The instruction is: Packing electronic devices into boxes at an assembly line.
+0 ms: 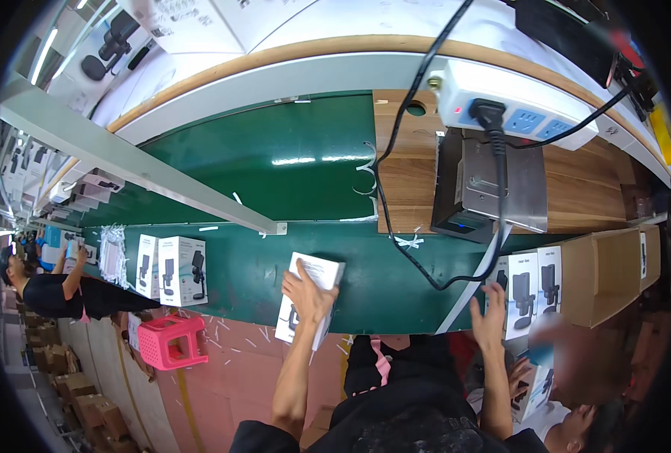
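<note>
My left hand (pixel 310 296) lies across a white microphone box (pixel 321 270), its thumb and fingers gripping the sides. The box rests tilted at the front edge of the green table (pixel 245 264), and part of its printed face is hidden by the hand. At the right, my right hand (pixel 489 315) is open with fingers apart and nothing seen in it. It is just left of several upright white microphone boxes (pixel 522 291); whether it touches one I cannot tell. A pale strip (pixel 471 283) crosses the table beside that hand.
Two microphone boxes (pixel 183 270) stand at left beside a bundle of paper strips (pixel 113 255). A black cable hangs from a power strip (pixel 516 106) over a grey metal machine (pixel 494 177). An open carton (pixel 607 275) is at right, near a co-worker's hand (pixel 518 377). A pink stool (pixel 171 342) stands left.
</note>
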Motion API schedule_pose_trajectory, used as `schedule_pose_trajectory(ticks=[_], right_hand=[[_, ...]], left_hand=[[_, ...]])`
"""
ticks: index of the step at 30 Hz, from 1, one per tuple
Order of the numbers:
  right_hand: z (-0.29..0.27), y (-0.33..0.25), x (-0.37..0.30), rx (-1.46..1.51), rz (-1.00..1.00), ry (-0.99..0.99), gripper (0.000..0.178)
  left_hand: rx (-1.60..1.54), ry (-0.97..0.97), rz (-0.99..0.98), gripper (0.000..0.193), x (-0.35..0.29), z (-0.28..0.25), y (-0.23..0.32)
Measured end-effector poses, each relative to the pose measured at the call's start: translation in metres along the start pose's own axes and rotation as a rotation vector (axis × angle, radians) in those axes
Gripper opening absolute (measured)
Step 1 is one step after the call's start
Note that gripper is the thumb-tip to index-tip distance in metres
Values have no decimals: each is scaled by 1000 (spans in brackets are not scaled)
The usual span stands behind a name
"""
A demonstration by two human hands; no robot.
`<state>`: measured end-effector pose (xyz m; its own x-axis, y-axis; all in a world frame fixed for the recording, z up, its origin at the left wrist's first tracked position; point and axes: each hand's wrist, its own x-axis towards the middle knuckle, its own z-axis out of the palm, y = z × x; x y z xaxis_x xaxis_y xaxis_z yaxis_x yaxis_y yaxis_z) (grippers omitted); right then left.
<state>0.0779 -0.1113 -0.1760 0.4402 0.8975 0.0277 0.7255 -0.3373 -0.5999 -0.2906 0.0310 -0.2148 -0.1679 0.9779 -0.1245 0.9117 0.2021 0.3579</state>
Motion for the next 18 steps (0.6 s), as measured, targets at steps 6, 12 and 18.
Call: schedule_pose_trajectory(ticks=[6, 12, 18], right_hand=[[60, -59, 7, 904, 556, -145, 41], [39, -75, -4, 1402, 660, -384, 54], [36, -70, -15, 1097, 325, -343, 76]], left_hand=[[-647, -274, 394, 115, -65, -47, 54], [-724, -503, 612, 112, -67, -24, 34], [-788, -657, 609, 104, -69, -21, 41]])
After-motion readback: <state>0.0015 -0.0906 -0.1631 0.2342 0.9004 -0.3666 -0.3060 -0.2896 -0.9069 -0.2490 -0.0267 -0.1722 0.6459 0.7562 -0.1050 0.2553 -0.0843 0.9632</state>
